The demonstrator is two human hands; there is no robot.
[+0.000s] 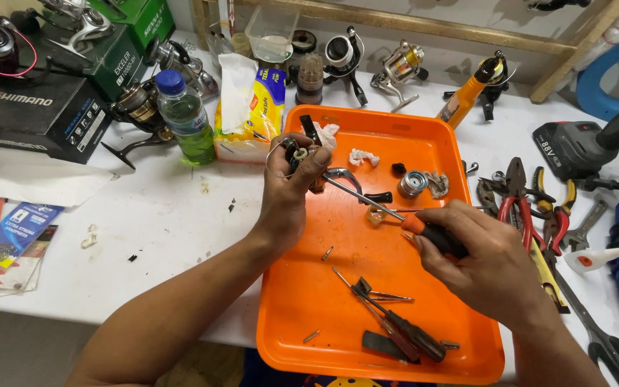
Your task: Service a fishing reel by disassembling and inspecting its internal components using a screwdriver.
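Gripping a fishing-reel part (301, 159) over the far-left corner of the orange tray (467, 337), the left hand (288, 197) is clamped shut; the screwdriver (395, 215), pinched by right hand (478, 261) fingers, is best kept aligned and pressed squarely.

Both forearms are bare, with no sleeves, gloves or rings visible

Repair workshop, bench of fishing reels (400, 67), pliers (519, 195), drill (596, 143)
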